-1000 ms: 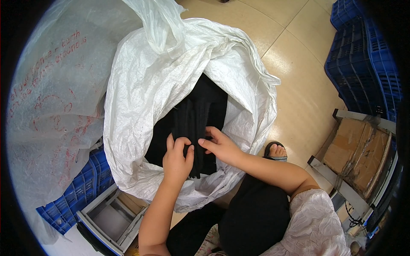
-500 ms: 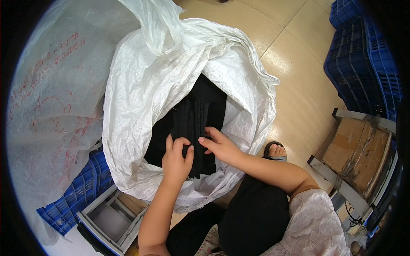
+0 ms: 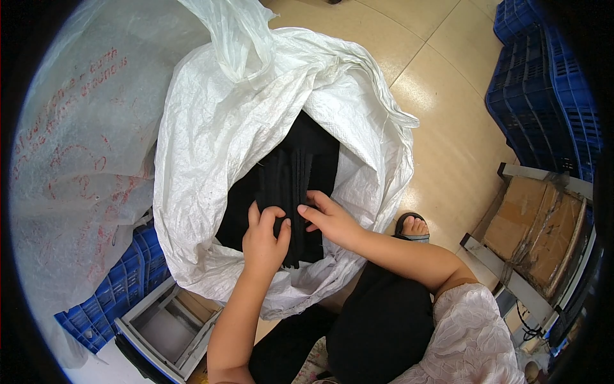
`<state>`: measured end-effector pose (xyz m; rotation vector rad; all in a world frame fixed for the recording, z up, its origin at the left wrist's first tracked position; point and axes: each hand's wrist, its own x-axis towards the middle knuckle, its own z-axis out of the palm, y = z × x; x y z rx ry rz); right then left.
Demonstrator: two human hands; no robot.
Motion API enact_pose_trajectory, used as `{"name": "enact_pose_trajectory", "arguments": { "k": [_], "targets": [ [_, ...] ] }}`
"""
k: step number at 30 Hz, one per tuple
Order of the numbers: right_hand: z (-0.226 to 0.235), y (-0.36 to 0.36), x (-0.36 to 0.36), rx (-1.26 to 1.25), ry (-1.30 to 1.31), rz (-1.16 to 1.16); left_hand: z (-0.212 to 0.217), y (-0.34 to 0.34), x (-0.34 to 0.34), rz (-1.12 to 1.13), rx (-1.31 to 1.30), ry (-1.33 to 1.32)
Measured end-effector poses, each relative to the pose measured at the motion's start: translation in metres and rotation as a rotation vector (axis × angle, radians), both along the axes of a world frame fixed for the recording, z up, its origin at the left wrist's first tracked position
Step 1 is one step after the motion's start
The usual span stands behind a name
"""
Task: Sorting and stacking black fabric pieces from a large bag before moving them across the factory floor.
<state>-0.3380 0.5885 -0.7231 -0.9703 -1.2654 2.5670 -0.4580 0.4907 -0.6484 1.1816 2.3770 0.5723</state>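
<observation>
A large white woven sack [image 3: 217, 121] stands open in front of me, filled with a stack of black fabric pieces [image 3: 291, 173] set on edge. My left hand [image 3: 263, 238] rests on the near end of the stack, fingers curled over the black pieces. My right hand [image 3: 329, 219] lies just to its right, fingers pointing left and pressing on the same black pieces. Both forearms come in from the lower edge. The lower part of the stack is hidden by my hands and the sack's rim.
A translucent plastic bag [image 3: 70, 147] with red marks fills the left. Blue plastic crates sit at lower left [image 3: 118, 291] and upper right [image 3: 543, 96]. A grey tray [image 3: 160, 326] lies below the sack. Cardboard boxes on a metal rack [image 3: 543, 230] stand at right. My sandalled foot [image 3: 412, 227] rests on the tiled floor.
Both hands have stayed on the black fabric; the fingers have shifted only slightly on the stack.
</observation>
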Motion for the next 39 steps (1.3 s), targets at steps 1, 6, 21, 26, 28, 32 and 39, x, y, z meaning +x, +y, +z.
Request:
{"name": "enact_pose_trajectory", "arguments": {
  "k": [1,6,21,26,28,32,39],
  "targets": [
    [0.0,0.0,0.001,0.001,0.0,0.0,-0.001,0.0,0.0,0.0,0.001,0.0],
    [-0.001,-0.003,0.001,-0.108,0.052,-0.078,-0.004,-0.001,0.007,-0.064,0.02,0.102],
    [0.022,0.053,0.062,0.203,-0.052,0.214,0.032,0.001,0.04,-0.382,0.203,0.299],
    [0.036,0.033,0.047,-0.42,0.186,0.002,0.068,-0.011,0.045,-0.369,0.277,0.272],
    [0.045,0.033,0.044,-0.321,0.23,-0.004,0.083,-0.007,0.04,-0.317,0.285,0.16],
    [0.069,0.047,0.042,-0.067,0.227,-0.122,0.143,-0.014,0.008,-0.097,0.358,-0.136],
    [0.108,0.055,0.019,0.268,0.418,-0.108,0.309,-0.159,-0.048,0.217,0.333,0.237]
  ]
}}
